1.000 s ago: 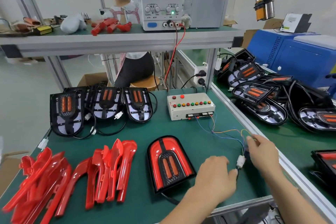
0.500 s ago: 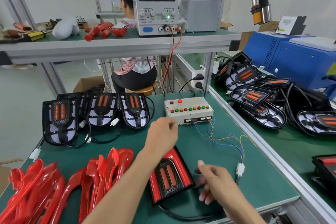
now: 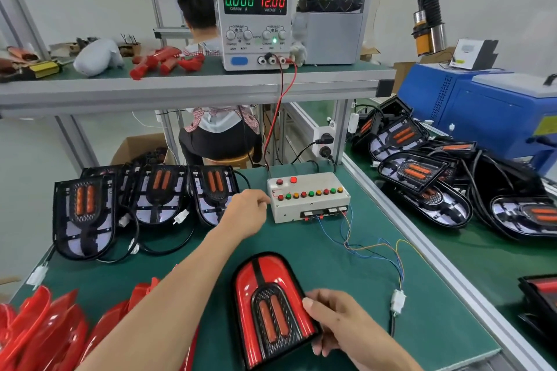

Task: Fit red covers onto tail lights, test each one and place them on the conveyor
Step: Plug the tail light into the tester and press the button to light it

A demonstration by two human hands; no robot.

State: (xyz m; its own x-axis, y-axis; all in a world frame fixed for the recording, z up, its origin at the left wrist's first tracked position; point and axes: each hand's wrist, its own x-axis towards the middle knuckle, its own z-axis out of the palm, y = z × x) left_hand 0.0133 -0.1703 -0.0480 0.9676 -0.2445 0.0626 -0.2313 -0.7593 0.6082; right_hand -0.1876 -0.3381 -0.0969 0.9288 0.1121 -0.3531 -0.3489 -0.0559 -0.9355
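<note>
Head view, green-topped counter (image 3: pixel 346 265).

Covered tail light (image 3: pixel 271 307): lies flat, lower centre of the frame, rounded end pointing away from the viewer. Red cover fitted; two orange strips show in its dark middle section.

Right hand (image 3: pixel 340 322): lower right of centre, on the right edge of the covered tail light. Thumb on the red face, fingers curled round the side, so it grips the unit.

Left hand (image 3: pixel 244 214): mid-frame, forearm reaching in from the lower left. Fingers curled, fingertips at the left end of the test box (image 3: pixel 307 199). Cannot tell whether a button is touched or whether the hand holds anything.

Test box: white, centre of the frame, with a row of red, green and yellow buttons. Thin coloured wires (image 3: pixel 370 247) run from its front to a white connector (image 3: pixel 398 301) lying on the counter just right of the right hand.

Uncovered tail lights (image 3: pixel 144 199): row at middle left, black frames, cables trailing.

Loose red covers (image 3: pixel 45 331): heaped, lower left corner.

Power supply (image 3: pixel 254 21): on the shelf, upper centre; display reads 0.000 and 12.00.

More tail lights (image 3: pixel 422 172): piled at right on the adjoining green surface.
</note>
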